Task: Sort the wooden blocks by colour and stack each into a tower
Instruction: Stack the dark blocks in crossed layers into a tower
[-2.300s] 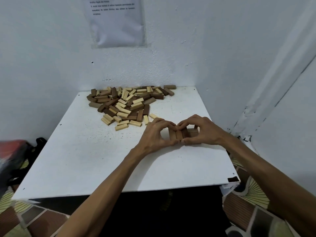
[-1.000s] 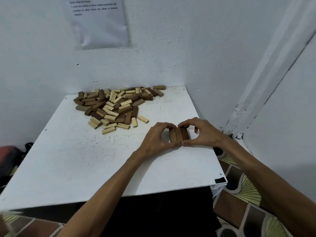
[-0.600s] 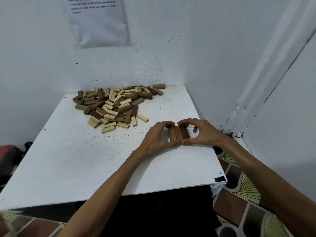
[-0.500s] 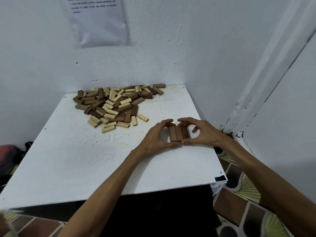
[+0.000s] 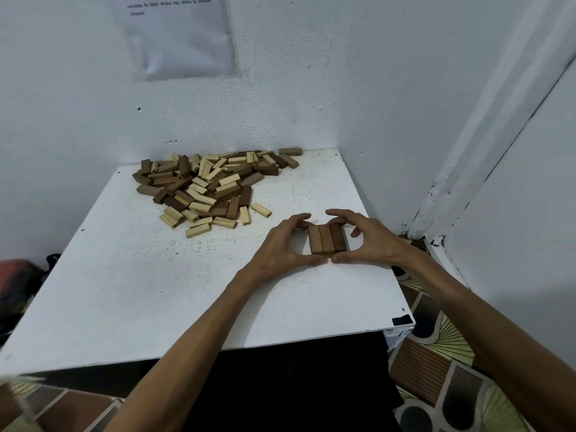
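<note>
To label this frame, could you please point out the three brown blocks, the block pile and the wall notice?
three brown blocks (image 5: pixel 326 242): head view, top of the middle block.
block pile (image 5: pixel 205 188): head view, pile's middle.
wall notice (image 5: pixel 184 35): head view, sheet's middle.

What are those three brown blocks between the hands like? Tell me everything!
The three brown blocks look like smooth dark wood, long and box-shaped. They lie flat side by side, touching, in one row on the white table, near its right edge. The left hand and right hand curl round them, thumbs at the near ends, fingers at the far ends.
</note>
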`<action>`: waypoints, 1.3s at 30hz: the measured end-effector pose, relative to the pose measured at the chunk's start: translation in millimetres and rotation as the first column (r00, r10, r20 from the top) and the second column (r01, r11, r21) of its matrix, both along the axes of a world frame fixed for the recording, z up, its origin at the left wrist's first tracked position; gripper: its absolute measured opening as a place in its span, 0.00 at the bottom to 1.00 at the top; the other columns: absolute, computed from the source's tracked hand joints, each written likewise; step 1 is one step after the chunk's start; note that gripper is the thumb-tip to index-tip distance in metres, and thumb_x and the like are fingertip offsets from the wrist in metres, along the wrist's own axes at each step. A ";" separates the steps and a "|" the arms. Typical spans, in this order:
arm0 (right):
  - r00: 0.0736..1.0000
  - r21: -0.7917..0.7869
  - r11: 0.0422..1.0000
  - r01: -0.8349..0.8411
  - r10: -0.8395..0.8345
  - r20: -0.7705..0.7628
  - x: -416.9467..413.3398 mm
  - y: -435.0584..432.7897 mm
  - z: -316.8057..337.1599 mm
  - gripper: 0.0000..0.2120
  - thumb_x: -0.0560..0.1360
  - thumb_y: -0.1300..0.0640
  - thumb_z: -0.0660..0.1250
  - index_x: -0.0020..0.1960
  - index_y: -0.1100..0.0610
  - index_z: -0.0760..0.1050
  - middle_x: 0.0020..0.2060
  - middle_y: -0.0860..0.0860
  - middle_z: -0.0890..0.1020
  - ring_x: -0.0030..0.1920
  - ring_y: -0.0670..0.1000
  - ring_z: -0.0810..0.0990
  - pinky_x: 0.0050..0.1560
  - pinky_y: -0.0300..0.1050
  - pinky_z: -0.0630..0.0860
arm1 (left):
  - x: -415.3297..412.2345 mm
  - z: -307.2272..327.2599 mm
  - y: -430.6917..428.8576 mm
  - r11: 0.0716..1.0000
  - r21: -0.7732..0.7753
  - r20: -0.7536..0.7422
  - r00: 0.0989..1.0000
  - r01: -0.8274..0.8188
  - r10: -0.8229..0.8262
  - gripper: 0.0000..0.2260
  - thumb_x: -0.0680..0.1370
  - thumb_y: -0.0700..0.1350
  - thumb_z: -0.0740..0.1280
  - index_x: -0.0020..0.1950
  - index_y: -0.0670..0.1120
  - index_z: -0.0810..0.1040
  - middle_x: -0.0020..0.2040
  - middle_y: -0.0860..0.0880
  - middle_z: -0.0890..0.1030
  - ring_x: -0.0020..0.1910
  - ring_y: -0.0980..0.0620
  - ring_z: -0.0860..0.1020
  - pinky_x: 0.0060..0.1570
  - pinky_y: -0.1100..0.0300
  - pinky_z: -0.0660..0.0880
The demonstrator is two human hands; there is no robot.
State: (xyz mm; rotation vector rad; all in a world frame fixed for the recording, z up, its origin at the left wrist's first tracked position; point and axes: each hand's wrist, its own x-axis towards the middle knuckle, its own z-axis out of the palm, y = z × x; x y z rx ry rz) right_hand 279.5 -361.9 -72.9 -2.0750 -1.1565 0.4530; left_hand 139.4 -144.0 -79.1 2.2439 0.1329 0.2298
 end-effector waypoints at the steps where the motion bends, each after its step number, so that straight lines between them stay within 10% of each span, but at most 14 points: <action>1: 1.000 0.005 1.000 0.004 -0.004 0.000 0.2 -0.2 -0.4 0.45 0.67 0.42 0.82 0.77 0.34 0.61 0.65 0.35 0.77 0.68 0.42 0.73 0.58 0.36 0.70 | 0.1 -0.4 -0.5 1.000 0.002 0.010 1.000 -0.007 0.007 0.43 0.65 0.59 0.83 0.76 0.55 0.69 0.67 0.55 0.78 0.66 0.58 0.75 0.67 0.55 0.73; 39: 0.999 0.009 0.999 0.033 -0.033 -0.027 0.2 -0.7 1.5 0.43 0.67 0.43 0.82 0.75 0.32 0.63 0.66 0.35 0.77 0.69 0.40 0.72 0.60 0.38 0.71 | -1.3 0.2 -6.2 0.999 0.021 0.053 0.998 -0.027 0.026 0.41 0.65 0.61 0.82 0.75 0.57 0.70 0.65 0.57 0.79 0.64 0.61 0.75 0.63 0.63 0.72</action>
